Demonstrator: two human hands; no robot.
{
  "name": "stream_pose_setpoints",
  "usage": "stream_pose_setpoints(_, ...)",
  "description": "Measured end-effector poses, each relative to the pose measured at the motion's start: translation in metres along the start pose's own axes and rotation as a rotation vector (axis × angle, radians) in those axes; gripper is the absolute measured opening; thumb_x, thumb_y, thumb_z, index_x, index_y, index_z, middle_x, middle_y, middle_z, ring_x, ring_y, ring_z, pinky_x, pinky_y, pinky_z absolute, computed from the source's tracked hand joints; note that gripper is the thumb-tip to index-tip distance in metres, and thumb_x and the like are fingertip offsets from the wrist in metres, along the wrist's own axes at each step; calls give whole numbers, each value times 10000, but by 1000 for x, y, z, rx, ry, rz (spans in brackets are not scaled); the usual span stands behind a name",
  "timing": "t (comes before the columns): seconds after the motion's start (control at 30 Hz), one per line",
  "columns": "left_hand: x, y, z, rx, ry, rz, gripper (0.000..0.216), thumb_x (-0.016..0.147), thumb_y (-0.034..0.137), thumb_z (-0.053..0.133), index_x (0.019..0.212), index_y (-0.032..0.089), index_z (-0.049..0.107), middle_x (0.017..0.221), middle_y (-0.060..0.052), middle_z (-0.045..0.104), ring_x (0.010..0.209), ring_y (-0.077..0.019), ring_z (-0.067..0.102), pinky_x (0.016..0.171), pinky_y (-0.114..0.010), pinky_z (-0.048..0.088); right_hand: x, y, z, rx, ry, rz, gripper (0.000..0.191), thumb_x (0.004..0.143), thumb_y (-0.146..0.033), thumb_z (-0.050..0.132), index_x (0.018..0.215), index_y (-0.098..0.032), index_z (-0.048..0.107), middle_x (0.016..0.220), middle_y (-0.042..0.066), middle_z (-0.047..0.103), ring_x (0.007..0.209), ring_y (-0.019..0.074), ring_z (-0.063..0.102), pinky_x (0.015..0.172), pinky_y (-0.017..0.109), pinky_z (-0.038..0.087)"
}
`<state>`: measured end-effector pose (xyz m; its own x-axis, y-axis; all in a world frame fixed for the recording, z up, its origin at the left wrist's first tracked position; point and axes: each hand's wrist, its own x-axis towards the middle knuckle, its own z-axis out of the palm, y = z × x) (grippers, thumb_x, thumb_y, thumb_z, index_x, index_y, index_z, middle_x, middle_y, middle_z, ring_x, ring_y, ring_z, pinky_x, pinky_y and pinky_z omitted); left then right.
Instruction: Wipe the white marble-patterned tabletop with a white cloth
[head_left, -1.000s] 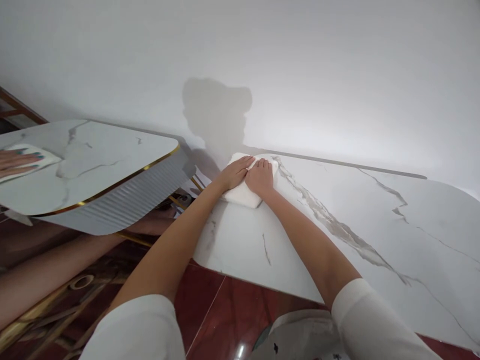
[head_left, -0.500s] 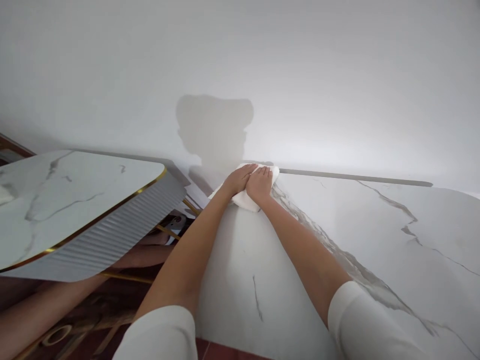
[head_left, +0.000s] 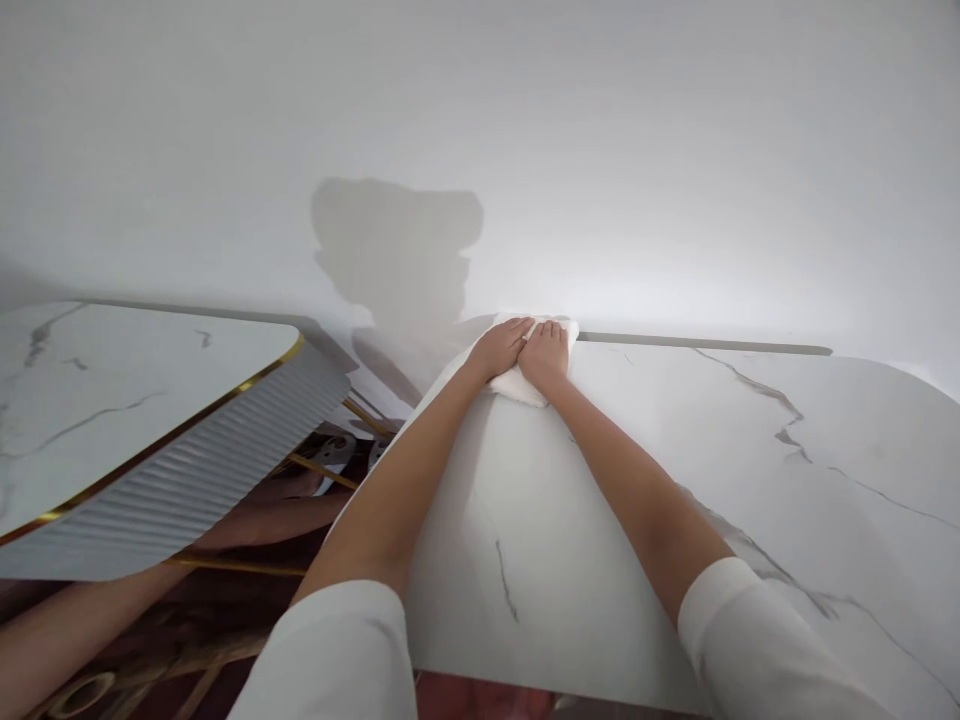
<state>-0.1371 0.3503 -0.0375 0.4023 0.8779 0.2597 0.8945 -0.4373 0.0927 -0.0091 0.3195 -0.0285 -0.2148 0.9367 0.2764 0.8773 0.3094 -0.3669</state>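
Both hands are sitting together, with the left hand (head_left: 502,350) and right hand (head_left: 545,355) lying flat side by side on a soft-looking white fabric cloth (head_left: 523,387) just right of the centre of the frame. Fingers are pointing toward the plain white wall (head_left: 675,150) and spreading over the cloth rather than curling around it. The cloth is lying at the far edge of a white, grey-veined marble-look table (head_left: 540,540) that's filling the lower middle and right. Over at the left edge, a second marble-look table with gold trim and a ribbed grey side (head_left: 165,365) is standing apart.

Handling-wise, my guess: the cloth is looking light, floppy and pretty much unbreakable. It'd probably be bunching if pushed from one edge, so I'd be keeping flat palms on its middle, and pinching that corner sticking out at its right for lifting. The tabletop is looking smooth, so I'd be expecting easy sliding.
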Motion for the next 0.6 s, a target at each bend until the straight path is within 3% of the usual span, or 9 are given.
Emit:
stream_pose_setpoints(0.13, -21, 3, -5, 29, 1, 32, 556, 889, 234, 222, 1382, 14, 353, 1470, -149, 362, 1374, -198, 288, 1149, -376, 207, -17, -6, -3, 7, -14, -49, 532, 944, -200, 292, 1396, 80, 303, 1468, 251, 307, 1379, 312, 235, 1106, 455, 155)
stream_pose_setpoints(0.3, -62, 13, -15, 14, -17, 49, 554, 904, 268, 221, 1403, 57, 336, 1487, -130, 337, 1388, -206, 257, 1154, -407, 205, -57, -23, -7, 24, 0, -57, 542, 946, -210, 294, 1402, 82, 285, 1474, 257, 289, 1387, 316, 207, 1108, 456, 127)
stream_pose_setpoints(0.6, -162, 43, -37, 28, 17, 108, 564, 906, 291, 220, 1447, 144, 280, 1488, -89, 347, 1384, -220, 272, 1149, -442, 233, -149, -59, -23, 80, -43, -115, 562, 944, -222, 309, 1415, 79, 252, 1494, 258, 230, 1398, 314, 179, 1114, 468, 147)
